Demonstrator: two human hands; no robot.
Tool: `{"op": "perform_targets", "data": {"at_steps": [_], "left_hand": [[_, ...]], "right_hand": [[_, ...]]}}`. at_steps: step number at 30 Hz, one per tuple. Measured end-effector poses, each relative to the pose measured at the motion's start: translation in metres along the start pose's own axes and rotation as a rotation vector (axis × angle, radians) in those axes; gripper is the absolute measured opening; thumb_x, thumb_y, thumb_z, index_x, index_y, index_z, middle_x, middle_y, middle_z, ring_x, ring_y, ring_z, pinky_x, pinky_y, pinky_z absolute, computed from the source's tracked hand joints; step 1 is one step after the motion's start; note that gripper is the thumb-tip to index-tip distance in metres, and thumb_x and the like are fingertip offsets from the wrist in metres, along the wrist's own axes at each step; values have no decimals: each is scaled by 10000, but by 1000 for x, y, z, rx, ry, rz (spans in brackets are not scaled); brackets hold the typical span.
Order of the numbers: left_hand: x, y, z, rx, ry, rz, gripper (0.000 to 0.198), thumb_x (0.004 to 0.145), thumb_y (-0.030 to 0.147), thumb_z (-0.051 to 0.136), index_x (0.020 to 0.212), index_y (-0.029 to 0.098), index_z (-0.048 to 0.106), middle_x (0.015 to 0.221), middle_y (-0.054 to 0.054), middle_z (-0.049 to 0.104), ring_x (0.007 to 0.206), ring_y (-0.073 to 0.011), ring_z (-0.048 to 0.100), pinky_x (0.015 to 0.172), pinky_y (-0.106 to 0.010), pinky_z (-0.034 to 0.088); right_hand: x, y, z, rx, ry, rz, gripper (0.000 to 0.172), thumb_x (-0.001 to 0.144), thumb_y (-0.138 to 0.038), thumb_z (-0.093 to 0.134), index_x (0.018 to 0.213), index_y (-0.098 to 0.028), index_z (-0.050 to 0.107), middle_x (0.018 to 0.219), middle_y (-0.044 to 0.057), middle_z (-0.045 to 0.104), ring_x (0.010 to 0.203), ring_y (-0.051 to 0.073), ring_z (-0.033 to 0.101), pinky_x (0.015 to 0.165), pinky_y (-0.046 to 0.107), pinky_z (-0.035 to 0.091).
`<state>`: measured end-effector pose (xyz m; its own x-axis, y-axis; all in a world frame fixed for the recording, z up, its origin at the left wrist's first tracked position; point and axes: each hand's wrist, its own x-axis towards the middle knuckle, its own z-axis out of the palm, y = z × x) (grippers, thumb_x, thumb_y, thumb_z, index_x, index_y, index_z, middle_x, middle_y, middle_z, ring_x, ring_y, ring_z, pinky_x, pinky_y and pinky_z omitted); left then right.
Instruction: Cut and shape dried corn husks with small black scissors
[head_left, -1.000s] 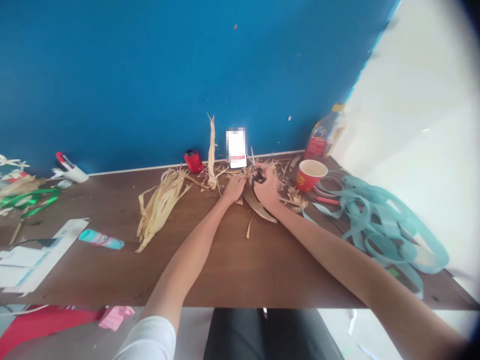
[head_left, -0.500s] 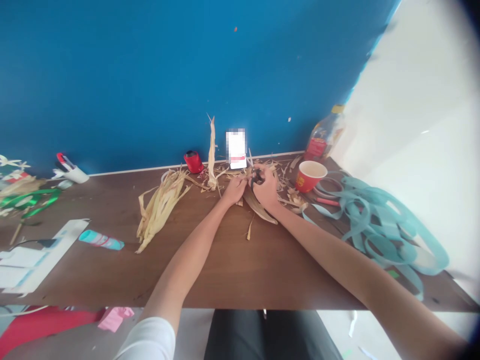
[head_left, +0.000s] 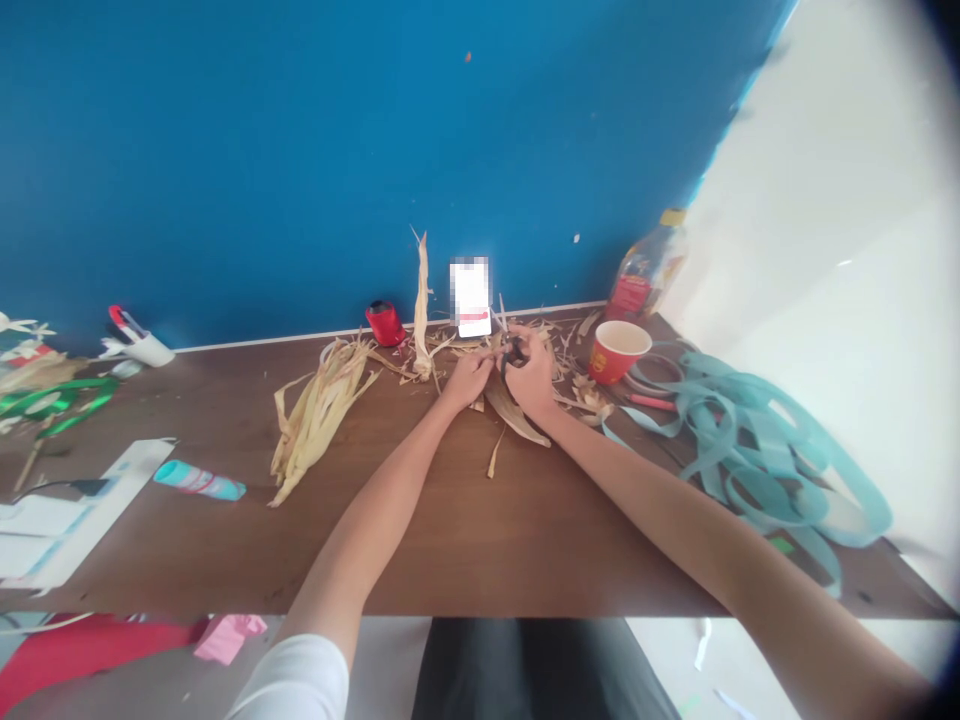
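My right hand [head_left: 531,370] is closed around the black handles of a pair of scissors [head_left: 514,352], whose blades point up and toward the wall. Close against it, my left hand [head_left: 471,378] pinches something small, too fine to make out, at the scissors. Beneath my right hand a broad dry corn husk [head_left: 516,414] lies on the table, with a thin husk strip [head_left: 495,452] in front of it. Left of my hands a tall twisted husk piece [head_left: 421,310] stands upright. Farther left lies a bundle of pale corn husks [head_left: 321,420].
A lit phone [head_left: 471,300] leans on the blue wall behind my hands, amid husk scraps. A red paper cup [head_left: 618,352], an oil bottle [head_left: 645,270] and heaped teal ribbon [head_left: 750,450] stand at right. A red roll [head_left: 385,324] and a blue tube [head_left: 199,480] are at left.
The view has shifted very slightly. Both hands stay together in the same spot, with hardly any visible movement of the fingers or scissors.
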<state>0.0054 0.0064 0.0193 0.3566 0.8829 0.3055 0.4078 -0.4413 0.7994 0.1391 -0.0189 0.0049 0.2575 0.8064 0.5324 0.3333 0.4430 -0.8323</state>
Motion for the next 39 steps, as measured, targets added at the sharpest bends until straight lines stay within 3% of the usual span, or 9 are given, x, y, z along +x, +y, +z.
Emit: {"op": "perform_targets", "data": {"at_steps": [4, 10, 15, 22, 29, 36, 39], "left_hand": [[-2, -1, -1, -56, -34, -23, 282, 848, 189, 390, 588, 193, 499, 525, 9, 533, 553, -141, 519, 645, -265, 436], [0, -6, -2, -61, 10, -8, 324, 878, 239, 404, 579, 179, 513, 545, 3, 549, 602, -145, 529, 671, -264, 437], [2, -11, -1, -67, 47, -3, 330, 891, 254, 404, 696, 146, 648, 712, -30, 655, 712, -158, 577, 755, -274, 454], [2, -9, -1, -56, 9, 44, 351, 917, 286, 400, 894, 140, 719, 815, -51, 699, 832, -180, 617, 831, -288, 463], [0, -11, 2, -100, -2, -30, 370, 925, 328, 404, 726, 159, 665, 477, 17, 505, 533, -145, 505, 625, -265, 425], [-1, -11, 0, -81, -6, -15, 400, 905, 307, 409, 535, 184, 500, 469, 9, 495, 524, -139, 495, 625, -267, 415], [1, -10, 0, -73, 8, -9, 370, 896, 327, 437, 574, 180, 546, 506, 2, 525, 587, -154, 520, 668, -273, 433]], "right_hand": [[-1, -3, -1, -61, -13, -12, 508, 695, -206, 569, 1203, -210, 574, 901, 42, 680, 844, 236, 659, 813, 380, 518], [-1, -10, -3, -66, -75, -23, 494, 689, -201, 563, 1182, -206, 597, 869, 35, 688, 807, 218, 656, 788, 356, 513], [-2, -12, -3, -22, -52, -28, 509, 686, -215, 582, 1194, -205, 593, 875, 26, 679, 775, 190, 634, 776, 341, 513], [-2, -9, -3, -45, 8, -31, 508, 670, -226, 608, 1178, -216, 599, 894, 34, 663, 794, 204, 620, 762, 354, 505], [-2, -10, -4, -25, 12, -41, 497, 669, -221, 607, 1166, -205, 610, 964, 54, 671, 853, 210, 617, 782, 349, 510], [-1, -8, -1, 34, -33, -9, 468, 683, -223, 593, 1150, -206, 607, 884, 37, 686, 755, 195, 637, 720, 339, 526], [-2, -8, -1, 23, -17, -4, 466, 668, -228, 610, 1134, -206, 614, 863, 34, 690, 738, 199, 638, 726, 353, 530]]}}
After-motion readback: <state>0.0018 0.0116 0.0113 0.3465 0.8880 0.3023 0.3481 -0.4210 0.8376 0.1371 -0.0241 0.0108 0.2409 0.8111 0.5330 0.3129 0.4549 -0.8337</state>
